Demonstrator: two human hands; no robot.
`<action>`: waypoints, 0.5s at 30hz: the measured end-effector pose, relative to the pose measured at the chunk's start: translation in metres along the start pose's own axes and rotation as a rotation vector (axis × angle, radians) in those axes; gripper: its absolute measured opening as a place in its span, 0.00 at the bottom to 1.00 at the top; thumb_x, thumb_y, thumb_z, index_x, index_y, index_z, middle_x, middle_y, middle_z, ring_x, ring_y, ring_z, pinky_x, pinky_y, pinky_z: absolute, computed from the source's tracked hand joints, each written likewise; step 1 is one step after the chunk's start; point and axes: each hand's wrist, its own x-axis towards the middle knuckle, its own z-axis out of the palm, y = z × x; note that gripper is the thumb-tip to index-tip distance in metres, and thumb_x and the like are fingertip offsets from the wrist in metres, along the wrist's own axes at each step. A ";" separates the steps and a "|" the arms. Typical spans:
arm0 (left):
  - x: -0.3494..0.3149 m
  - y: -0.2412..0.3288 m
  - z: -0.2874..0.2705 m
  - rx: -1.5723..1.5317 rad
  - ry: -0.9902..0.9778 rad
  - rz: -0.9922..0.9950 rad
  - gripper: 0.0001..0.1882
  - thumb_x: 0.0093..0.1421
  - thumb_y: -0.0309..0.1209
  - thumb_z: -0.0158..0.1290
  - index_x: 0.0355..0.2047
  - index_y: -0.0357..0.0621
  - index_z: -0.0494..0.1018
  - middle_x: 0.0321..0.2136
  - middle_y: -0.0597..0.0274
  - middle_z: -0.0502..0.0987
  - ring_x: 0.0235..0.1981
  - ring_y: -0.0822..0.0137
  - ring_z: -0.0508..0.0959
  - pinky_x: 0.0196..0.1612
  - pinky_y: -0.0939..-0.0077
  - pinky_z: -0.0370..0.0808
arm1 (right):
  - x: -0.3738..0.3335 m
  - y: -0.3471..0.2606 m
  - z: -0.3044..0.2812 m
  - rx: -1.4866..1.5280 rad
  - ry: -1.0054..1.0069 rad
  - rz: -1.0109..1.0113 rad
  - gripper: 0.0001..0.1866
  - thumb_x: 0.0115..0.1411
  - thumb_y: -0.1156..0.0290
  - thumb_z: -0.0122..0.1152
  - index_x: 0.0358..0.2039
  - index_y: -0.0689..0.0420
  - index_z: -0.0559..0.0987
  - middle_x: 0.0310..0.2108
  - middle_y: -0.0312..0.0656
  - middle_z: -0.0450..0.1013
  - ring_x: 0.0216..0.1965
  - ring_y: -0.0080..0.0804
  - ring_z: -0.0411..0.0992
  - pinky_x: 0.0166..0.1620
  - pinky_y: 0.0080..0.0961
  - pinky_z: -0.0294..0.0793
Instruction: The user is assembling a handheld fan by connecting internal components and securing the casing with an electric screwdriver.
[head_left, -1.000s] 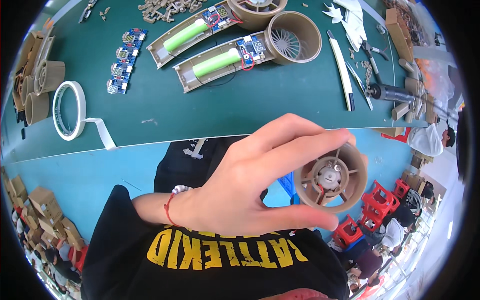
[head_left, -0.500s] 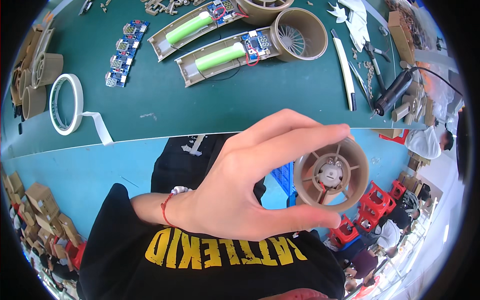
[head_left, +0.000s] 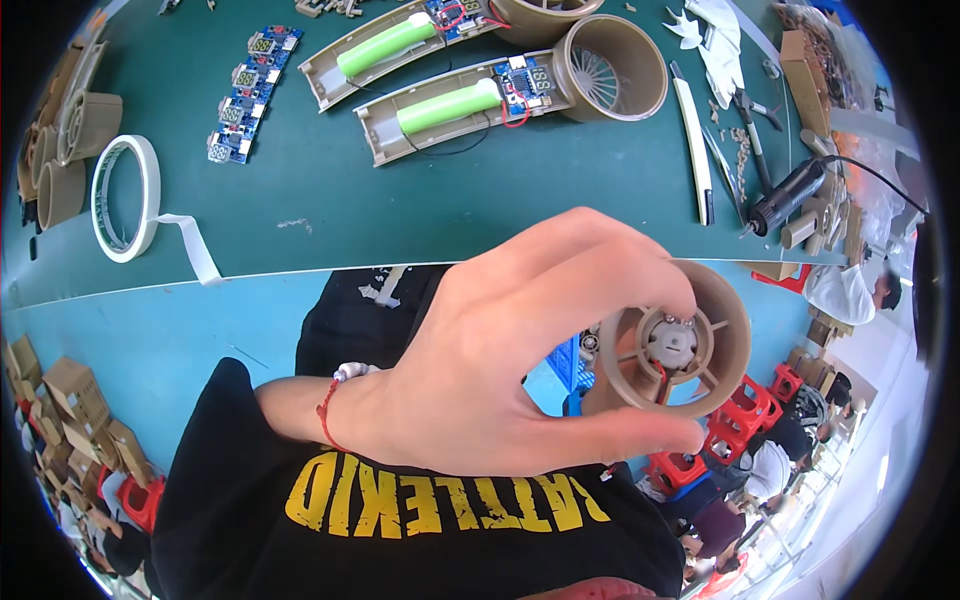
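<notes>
A tan cylindrical fan housing point(head_left: 735, 350) is in front of my body, its open end facing up. Inside, spokes run to a round motor point(head_left: 672, 343) with a red wire beside it. My left hand point(head_left: 500, 350) reaches across from the left, closed around the near side of this housing. Its index finger bends over the rim, with the tip at the motor's upper edge. The thumb lies along the lower rim. Other fingers are hidden behind the hand. My right hand is not in view.
On the green table point(head_left: 350, 210) are two tan handle shells with green battery cells point(head_left: 450, 107), a strip of blue circuit boards point(head_left: 245, 105), a tape roll point(head_left: 152, 200), a cutter point(head_left: 692, 150) and a black electric screwdriver point(head_left: 790, 195). Red stools point(head_left: 740, 410) and people are behind on the right.
My left index finger has curled inward from the housing's far rim to the motor. The housing has shifted slightly right in the view, and its motor end is now partly covered.
</notes>
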 end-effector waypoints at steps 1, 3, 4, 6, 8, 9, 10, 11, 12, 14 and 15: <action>0.000 0.000 0.001 -0.001 0.001 0.000 0.39 0.42 0.29 0.77 0.53 0.34 0.70 0.51 0.43 0.72 0.50 0.58 0.79 0.51 0.67 0.77 | -0.002 0.002 0.001 -0.001 -0.001 0.001 0.31 0.58 0.57 0.73 0.58 0.52 0.70 0.45 0.50 0.72 0.42 0.36 0.75 0.40 0.25 0.77; -0.001 -0.001 0.004 -0.086 0.088 -0.018 0.36 0.42 0.31 0.77 0.50 0.34 0.73 0.50 0.40 0.73 0.47 0.56 0.80 0.49 0.67 0.78 | -0.007 0.008 0.001 0.044 0.050 0.016 0.34 0.56 0.58 0.74 0.59 0.52 0.69 0.46 0.51 0.73 0.42 0.37 0.76 0.41 0.27 0.78; 0.000 0.000 0.003 -0.087 0.090 -0.017 0.36 0.42 0.31 0.77 0.50 0.34 0.73 0.50 0.40 0.73 0.47 0.56 0.80 0.49 0.67 0.78 | -0.008 0.009 0.000 0.042 0.047 0.016 0.34 0.56 0.58 0.74 0.59 0.52 0.69 0.46 0.51 0.73 0.42 0.37 0.76 0.41 0.27 0.78; 0.001 0.002 0.000 0.050 0.035 0.008 0.33 0.42 0.34 0.77 0.46 0.35 0.75 0.50 0.37 0.73 0.45 0.54 0.82 0.46 0.67 0.80 | -0.010 0.011 -0.001 -0.044 0.062 0.009 0.34 0.54 0.60 0.75 0.58 0.52 0.71 0.47 0.52 0.73 0.43 0.37 0.76 0.42 0.28 0.80; 0.002 -0.003 0.008 0.050 0.121 0.053 0.29 0.44 0.36 0.76 0.43 0.38 0.76 0.46 0.45 0.75 0.39 0.57 0.81 0.40 0.70 0.80 | -0.010 0.011 -0.001 -0.042 0.058 0.013 0.34 0.54 0.60 0.75 0.58 0.52 0.71 0.47 0.52 0.73 0.43 0.37 0.76 0.42 0.28 0.80; 0.003 -0.006 0.012 0.049 0.204 0.098 0.25 0.46 0.38 0.74 0.40 0.42 0.76 0.42 0.52 0.76 0.34 0.60 0.80 0.35 0.73 0.79 | -0.010 0.011 -0.001 -0.040 0.057 0.017 0.34 0.54 0.60 0.75 0.58 0.53 0.71 0.47 0.52 0.73 0.43 0.37 0.76 0.42 0.28 0.79; 0.002 -0.007 0.014 0.047 0.205 0.098 0.25 0.46 0.38 0.74 0.40 0.42 0.76 0.42 0.52 0.76 0.34 0.60 0.80 0.35 0.73 0.79 | -0.010 0.011 -0.001 -0.038 0.056 0.021 0.33 0.54 0.60 0.75 0.58 0.53 0.71 0.47 0.52 0.73 0.43 0.37 0.76 0.42 0.28 0.79; 0.001 -0.008 0.015 0.036 0.221 0.126 0.24 0.46 0.39 0.74 0.39 0.42 0.76 0.42 0.51 0.76 0.33 0.61 0.80 0.34 0.73 0.80 | -0.010 0.011 -0.001 -0.035 0.056 0.025 0.33 0.54 0.60 0.75 0.58 0.53 0.71 0.47 0.52 0.74 0.43 0.37 0.76 0.42 0.28 0.79; 0.000 -0.009 0.016 0.025 0.238 0.153 0.24 0.46 0.39 0.74 0.38 0.42 0.76 0.42 0.50 0.76 0.32 0.61 0.81 0.33 0.74 0.81 | -0.010 0.010 -0.001 -0.033 0.055 0.029 0.33 0.54 0.60 0.75 0.58 0.53 0.71 0.47 0.52 0.74 0.43 0.37 0.76 0.42 0.28 0.79; 0.000 -0.011 0.016 0.043 0.244 0.176 0.24 0.46 0.39 0.74 0.38 0.42 0.75 0.42 0.49 0.76 0.32 0.61 0.81 0.33 0.75 0.81 | -0.010 0.010 -0.001 -0.028 0.054 0.036 0.33 0.53 0.60 0.75 0.57 0.53 0.71 0.47 0.52 0.74 0.43 0.37 0.76 0.42 0.28 0.79; 0.000 -0.012 0.016 0.062 0.250 0.199 0.25 0.46 0.40 0.74 0.38 0.42 0.75 0.42 0.49 0.76 0.32 0.61 0.81 0.33 0.75 0.81 | -0.010 0.010 -0.001 -0.025 0.053 0.039 0.33 0.53 0.60 0.75 0.57 0.53 0.71 0.47 0.52 0.74 0.43 0.37 0.76 0.42 0.28 0.79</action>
